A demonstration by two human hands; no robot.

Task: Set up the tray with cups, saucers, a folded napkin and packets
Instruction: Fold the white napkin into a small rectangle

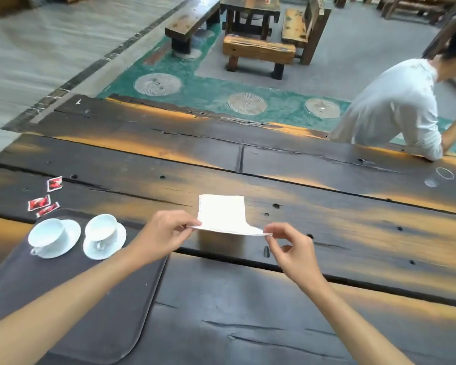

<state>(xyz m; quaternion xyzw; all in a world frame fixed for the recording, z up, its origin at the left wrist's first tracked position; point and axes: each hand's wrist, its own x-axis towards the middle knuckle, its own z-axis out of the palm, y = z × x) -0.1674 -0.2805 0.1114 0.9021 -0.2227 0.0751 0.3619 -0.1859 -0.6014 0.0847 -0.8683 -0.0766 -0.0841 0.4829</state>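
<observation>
Both bare hands pinch the near edge of a white napkin, lifting that edge just above the dark wooden table while its far part appears to rest on the wood, though glare makes this hard to confirm. The left hand closes thumb and forefinger on the napkin's left corner, its other fingers curled under. The right hand nips the right corner between thumb and forefinger, remaining fingers loosely bent and apart. Both forearms reach forward from the lower edge, the left crossing a dark tray. On the tray's far end stand two white cups on white saucers. Three red packets lie on the table just beyond the tray.
</observation>
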